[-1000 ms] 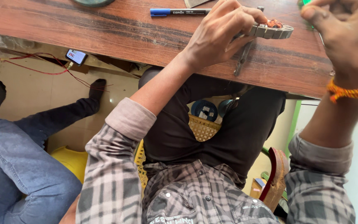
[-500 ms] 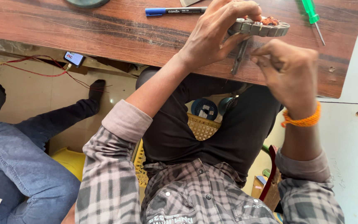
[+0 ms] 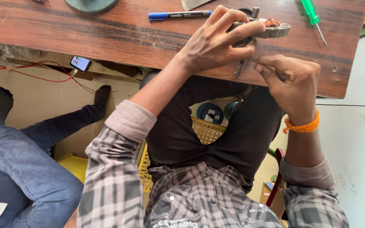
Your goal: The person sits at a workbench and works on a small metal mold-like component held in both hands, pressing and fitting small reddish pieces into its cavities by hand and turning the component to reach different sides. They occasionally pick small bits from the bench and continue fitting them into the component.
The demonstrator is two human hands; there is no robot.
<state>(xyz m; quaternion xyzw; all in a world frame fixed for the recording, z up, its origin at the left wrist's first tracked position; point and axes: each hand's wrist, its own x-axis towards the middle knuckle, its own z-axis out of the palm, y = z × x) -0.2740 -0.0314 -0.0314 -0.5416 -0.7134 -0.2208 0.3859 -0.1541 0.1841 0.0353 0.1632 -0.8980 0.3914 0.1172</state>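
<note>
Both hands are on it now: my left hand (image 3: 216, 46) still clamps the round grey metal stator with copper windings (image 3: 271, 27) at the wooden surface (image 3: 106, 33) edge, while my right hand (image 3: 290, 80) has swung down, fingers pinched closed just below it, so fiddly work's underway.

So on my brown wooden table (image 3: 106, 38) I count one blue marker pen (image 3: 178, 15), one green-handled screwdriver (image 3: 311, 14) off at its right end, one round grey metal stator with copper windings (image 3: 271, 28), and one dark green round base (image 3: 91, 5) at its far edge.
</note>
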